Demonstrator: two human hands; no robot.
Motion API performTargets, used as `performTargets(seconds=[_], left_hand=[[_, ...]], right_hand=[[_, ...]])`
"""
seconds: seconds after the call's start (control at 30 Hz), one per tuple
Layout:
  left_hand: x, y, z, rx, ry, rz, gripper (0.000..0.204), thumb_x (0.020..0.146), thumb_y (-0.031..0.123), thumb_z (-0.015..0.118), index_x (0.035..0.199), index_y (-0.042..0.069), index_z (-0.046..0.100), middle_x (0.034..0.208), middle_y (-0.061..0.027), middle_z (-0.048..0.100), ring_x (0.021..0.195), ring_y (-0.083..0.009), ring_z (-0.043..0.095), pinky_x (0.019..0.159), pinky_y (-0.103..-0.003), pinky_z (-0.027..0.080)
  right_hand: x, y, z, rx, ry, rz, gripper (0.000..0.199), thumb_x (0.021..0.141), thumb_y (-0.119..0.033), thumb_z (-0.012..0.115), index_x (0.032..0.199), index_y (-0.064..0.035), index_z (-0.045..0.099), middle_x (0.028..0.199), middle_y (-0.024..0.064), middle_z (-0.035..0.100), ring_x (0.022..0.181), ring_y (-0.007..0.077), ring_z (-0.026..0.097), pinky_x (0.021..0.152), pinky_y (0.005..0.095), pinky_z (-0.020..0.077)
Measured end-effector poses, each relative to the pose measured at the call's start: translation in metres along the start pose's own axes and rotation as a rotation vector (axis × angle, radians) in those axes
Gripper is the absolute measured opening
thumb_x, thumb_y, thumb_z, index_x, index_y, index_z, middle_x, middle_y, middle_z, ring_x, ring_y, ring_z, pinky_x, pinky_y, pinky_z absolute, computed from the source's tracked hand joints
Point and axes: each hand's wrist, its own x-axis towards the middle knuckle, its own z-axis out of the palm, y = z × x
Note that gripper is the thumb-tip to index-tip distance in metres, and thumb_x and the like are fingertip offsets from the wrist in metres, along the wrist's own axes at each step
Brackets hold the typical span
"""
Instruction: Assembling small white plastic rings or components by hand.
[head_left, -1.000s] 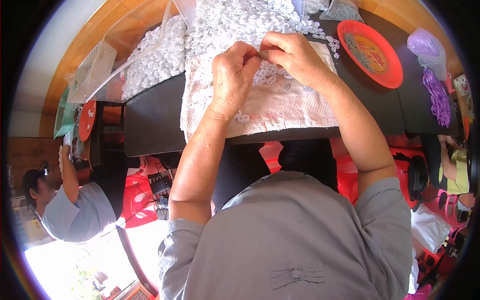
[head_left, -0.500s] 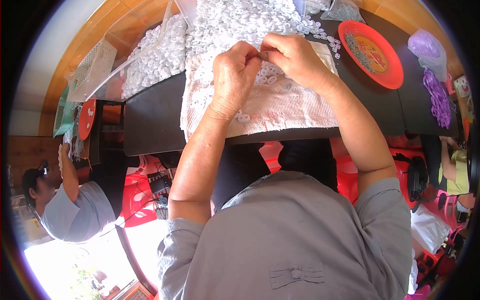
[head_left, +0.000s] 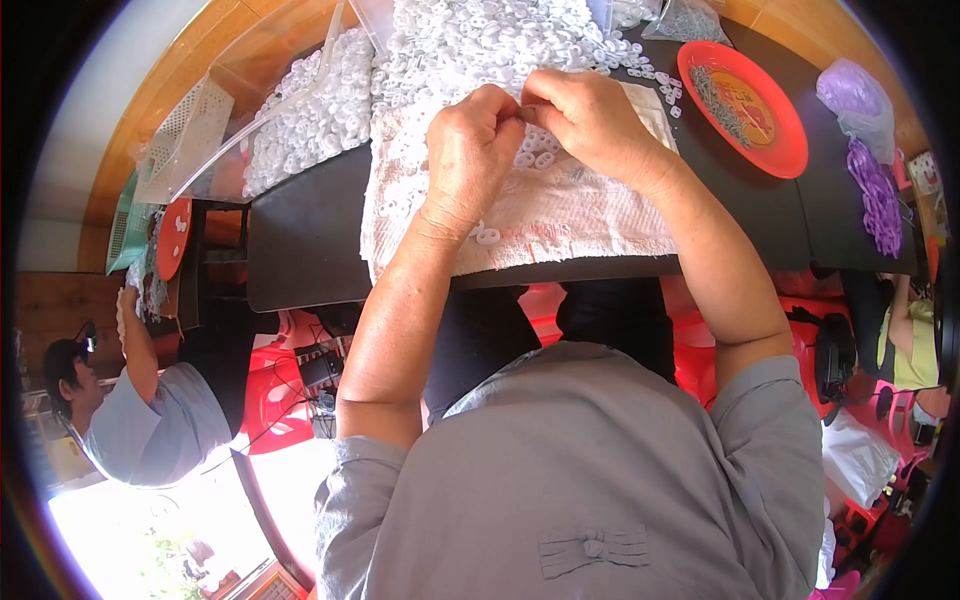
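My left hand [head_left: 468,145] and my right hand [head_left: 592,118] meet over a pale cloth [head_left: 600,215], fingertips pinched together. Whatever sits between the fingers is too small and covered to make out. Beneath and beyond the hands spreads a heap of small white plastic pieces [head_left: 480,45], rounded and with two holes each. A few lie loose on the cloth, among them a white two-holed piece [head_left: 487,236] beside my left wrist. To the right of my right hand, a red oval plate [head_left: 785,100] holds a pile of thin grey metal pieces [head_left: 722,105].
A clear plastic bin [head_left: 215,165] of white pieces lies tilted on the dark table [head_left: 300,250] at left. At right are a purple bundle [head_left: 873,200] and a plastic bag [head_left: 855,100]. One co-worker [head_left: 155,420] sits at left, another [head_left: 912,340] at far right.
My hands stay nearly in place, fingertips still together, with only a slight shift. The co-worker at left has turned the head a little; the one at far right has moved an arm.
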Motion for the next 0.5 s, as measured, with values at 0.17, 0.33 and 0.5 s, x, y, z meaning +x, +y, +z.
performTargets(seconds=[0.17, 0.33, 0.5], left_hand=[[0.0001, 0.0019, -0.0012, 0.062, -0.053, -0.003, 0.007, 0.079, 0.0, 0.064, 0.086, -0.002, 0.065, 0.071, -0.0073, 0.066, 0.064, -0.0109, 0.059, 0.062, -0.026, 0.049], [-0.0007, 0.0007, -0.0004, 0.083, -0.048, 0.009, 0.008, 0.078, 0.0, 0.065, 0.086, -0.001, 0.065, 0.07, -0.0075, 0.066, 0.063, -0.012, 0.06, 0.061, -0.027, 0.049], [-0.0006, -0.0003, 0.0008, 0.09, -0.041, 0.007, 0.008, 0.074, 0.002, 0.065, 0.082, 0.001, 0.063, 0.072, -0.0106, 0.066, 0.065, -0.0229, 0.063, 0.062, -0.034, 0.051]], right_hand=[[-0.0009, 0.0009, 0.0009, -0.037, -0.004, -0.023, 0.007, 0.082, -0.012, 0.062, 0.081, -0.0055, 0.06, 0.074, 0.0104, 0.066, 0.074, 0.0322, 0.066, 0.065, 0.0439, 0.0507], [-0.0011, -0.0005, 0.0008, -0.052, -0.018, -0.026, 0.007, 0.082, -0.011, 0.062, 0.081, -0.005, 0.059, 0.075, 0.0106, 0.065, 0.075, 0.0324, 0.065, 0.065, 0.0442, 0.0503], [-0.0022, 0.0015, 0.0028, -0.055, -0.02, -0.04, 0.007, 0.081, -0.011, 0.062, 0.081, -0.0047, 0.058, 0.076, 0.011, 0.065, 0.075, 0.0328, 0.065, 0.065, 0.0446, 0.0498]])
